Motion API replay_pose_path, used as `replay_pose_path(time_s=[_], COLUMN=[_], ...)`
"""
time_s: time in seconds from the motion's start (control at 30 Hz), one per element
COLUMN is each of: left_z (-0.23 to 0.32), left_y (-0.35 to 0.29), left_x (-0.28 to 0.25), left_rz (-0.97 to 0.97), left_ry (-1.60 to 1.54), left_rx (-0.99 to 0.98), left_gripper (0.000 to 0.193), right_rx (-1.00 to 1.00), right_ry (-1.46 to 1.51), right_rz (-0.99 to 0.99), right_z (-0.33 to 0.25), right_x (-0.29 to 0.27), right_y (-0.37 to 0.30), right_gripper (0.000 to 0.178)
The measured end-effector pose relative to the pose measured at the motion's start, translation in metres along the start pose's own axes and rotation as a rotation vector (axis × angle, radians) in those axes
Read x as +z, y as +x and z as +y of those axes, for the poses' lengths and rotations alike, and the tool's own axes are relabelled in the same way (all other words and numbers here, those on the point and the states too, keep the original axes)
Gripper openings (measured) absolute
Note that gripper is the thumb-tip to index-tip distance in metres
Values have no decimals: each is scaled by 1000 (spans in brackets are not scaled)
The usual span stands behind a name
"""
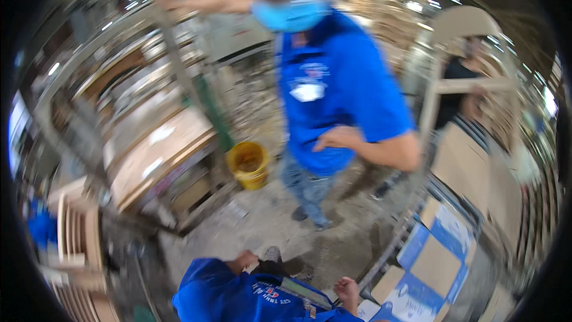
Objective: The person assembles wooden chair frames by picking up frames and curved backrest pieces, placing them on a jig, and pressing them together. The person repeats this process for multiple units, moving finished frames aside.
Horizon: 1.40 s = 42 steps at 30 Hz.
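Observation:
Both of my arms, in blue sleeves, hang close to my body at the lower edge. My left hand (244, 260) is in front of my blue shirt (232, 292), above the floor; it is small and blurred, and its fingers do not show clearly. My right hand (347, 292) is at my right side with its fingers curled in, and I see nothing in it. Nearest to that hand are the flat cardboard sheets (438, 265) with blue and white print, lying on a dark metal frame.
A co-worker (333, 89) in a blue shirt and mask stands close ahead, one arm stretched toward a metal rack (173, 48). Left of them are a wooden-topped bench (161, 149) and a yellow bucket (248, 166). A beige upright frame (471, 86) and another person (457, 92) are at right. Wooden frames (77, 226) stand at left.

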<state>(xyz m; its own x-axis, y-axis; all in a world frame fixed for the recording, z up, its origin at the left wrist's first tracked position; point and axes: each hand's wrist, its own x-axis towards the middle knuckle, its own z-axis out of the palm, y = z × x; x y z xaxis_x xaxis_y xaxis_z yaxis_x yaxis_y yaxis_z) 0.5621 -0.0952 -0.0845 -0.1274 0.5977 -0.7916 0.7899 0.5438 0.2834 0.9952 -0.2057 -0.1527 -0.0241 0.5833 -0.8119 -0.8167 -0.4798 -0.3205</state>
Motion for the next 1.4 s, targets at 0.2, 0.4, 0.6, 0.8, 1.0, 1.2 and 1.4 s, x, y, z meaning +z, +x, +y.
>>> replay_pose_path(time_s=[0.2,0.4,0.6,0.8,1.0,1.2,1.4], left_z=[-100,-158,-305,-446,-498,-531,-629], left_y=[-35,-82,-143,-221,-272,-277,-304], left_x=[-3,28,70,63,58,21,-105], left_rz=[445,231,230,722,941,1324,1838], left_ry=[-173,-608,-752,-815,-1579,-1869,-1599], left_rx=[-20,-54,-253,-605,-679,-431,-342], left_gripper=[49,40,48,48,32,23,37], right_rx=[-265,-171,-176,-376,71,231,271], right_ry=[-1149,-1821,-2212,-2261,-2006,-2040,-2102], right_rz=[-321,-123,-51,-543,-623,-429,-553], right_z=[73,23,119,284,381,433,541], right_x=[77,102,169,213,299,378,459], right_y=[-20,-4,2,17,32,63,62], right_gripper=[19,39,30,21,15,13,19])
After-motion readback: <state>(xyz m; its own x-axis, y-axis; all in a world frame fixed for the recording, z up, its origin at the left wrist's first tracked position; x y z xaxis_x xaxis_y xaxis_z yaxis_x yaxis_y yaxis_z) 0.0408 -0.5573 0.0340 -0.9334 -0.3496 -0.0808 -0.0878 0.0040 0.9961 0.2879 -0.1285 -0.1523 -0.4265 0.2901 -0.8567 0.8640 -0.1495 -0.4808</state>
